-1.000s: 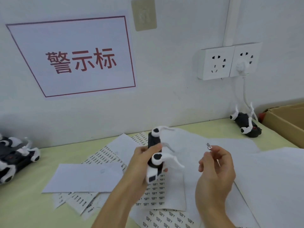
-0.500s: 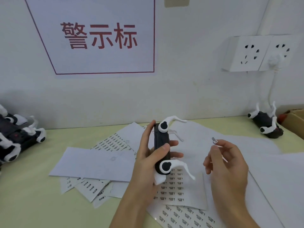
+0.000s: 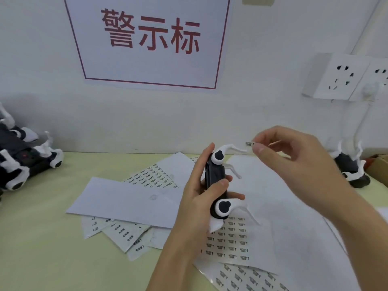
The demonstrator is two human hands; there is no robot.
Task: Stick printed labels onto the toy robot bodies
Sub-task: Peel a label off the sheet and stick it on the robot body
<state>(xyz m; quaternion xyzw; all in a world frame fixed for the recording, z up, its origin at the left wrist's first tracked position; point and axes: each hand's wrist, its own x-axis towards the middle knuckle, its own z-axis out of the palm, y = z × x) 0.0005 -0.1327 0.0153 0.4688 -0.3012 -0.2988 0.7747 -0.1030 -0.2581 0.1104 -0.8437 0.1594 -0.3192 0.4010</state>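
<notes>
My left hand [image 3: 197, 198] grips a black toy robot body [image 3: 216, 177] with white legs, held upright above the table in the middle of the view. My right hand [image 3: 294, 162] pinches a small printed label [image 3: 249, 143] between thumb and forefinger, just above and right of the robot's upper white leg. Sheets of printed labels [image 3: 228, 242] lie on the table below both hands, and more label sheets [image 3: 155, 177] lie behind the robot.
Several black-and-white toy robots [image 3: 23, 164] lie at the left table edge, one more toy robot [image 3: 350, 166] at the right by a cardboard box [image 3: 380, 166]. Blank white paper [image 3: 126, 200] covers part of the yellow-green table [image 3: 37, 238]. A wall socket [image 3: 340, 76] is upper right.
My right hand has risen and moved left with the label, from beside the robot to near its upper leg. My left hand keeps holding the robot upright.
</notes>
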